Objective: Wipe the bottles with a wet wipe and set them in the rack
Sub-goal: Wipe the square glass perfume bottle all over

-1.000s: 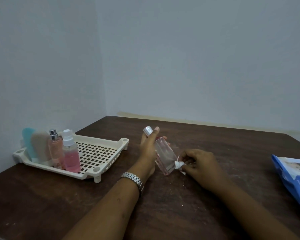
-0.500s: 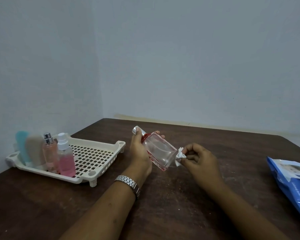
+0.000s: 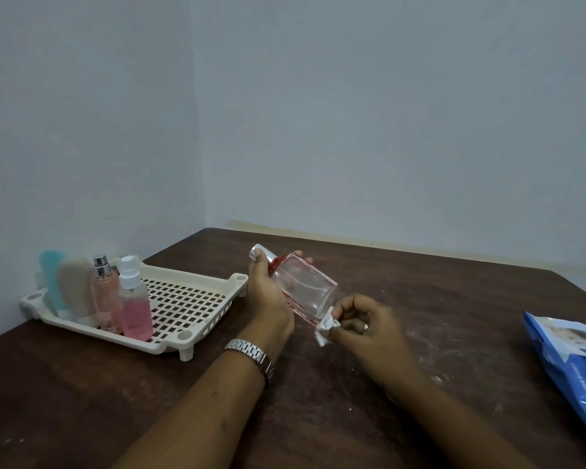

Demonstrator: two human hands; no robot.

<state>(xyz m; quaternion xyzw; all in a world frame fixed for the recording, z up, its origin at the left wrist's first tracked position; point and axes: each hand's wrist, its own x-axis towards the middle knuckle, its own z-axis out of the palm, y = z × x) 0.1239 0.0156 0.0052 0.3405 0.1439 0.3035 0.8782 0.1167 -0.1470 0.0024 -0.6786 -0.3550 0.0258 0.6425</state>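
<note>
One clear perfume bottle (image 3: 303,289) with a silver cap is what I see on my feed, held tilted above the table (image 3: 437,299), cap pointing up and left. The left hand (image 3: 268,299) grips it, thumb on the cap and fingers curled round the far side. The right hand (image 3: 362,323) pinches a small crumpled wet wipe (image 3: 325,328) against the bottle's lower corner. To the left, the cream rack (image 3: 230,282) holds a teal tube (image 3: 51,282), a beige tube (image 3: 77,289) and two pink spray bottles (image 3: 134,306), all upright at its left end. A blue wipes pack (image 3: 572,367) lies at the table's right edge.

Wet wipe (image 3: 323,331) — mostly hidden in the right hand (image 3: 369,328)
</note>
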